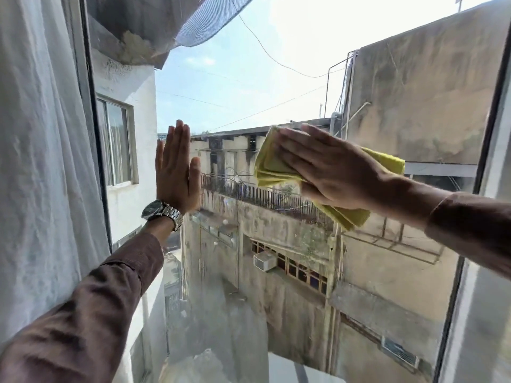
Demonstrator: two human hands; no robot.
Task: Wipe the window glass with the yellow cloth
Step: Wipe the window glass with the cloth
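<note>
A large pane of window glass (249, 78) fills the view, with buildings and sky behind it. My right hand (329, 167) lies flat on a folded yellow cloth (269, 164) and presses it against the glass right of centre. The cloth sticks out past the fingertips and below the palm. My left hand (177, 170) rests flat on the glass at centre left, fingers straight up and together, holding nothing. A metal watch (163, 214) sits on the left wrist. Both arms wear brown sleeves.
A white curtain (41, 161) hangs along the left side, next to the dark window frame (94, 111). Another frame edge (486, 150) runs down the right side. The lower glass looks hazy and smeared.
</note>
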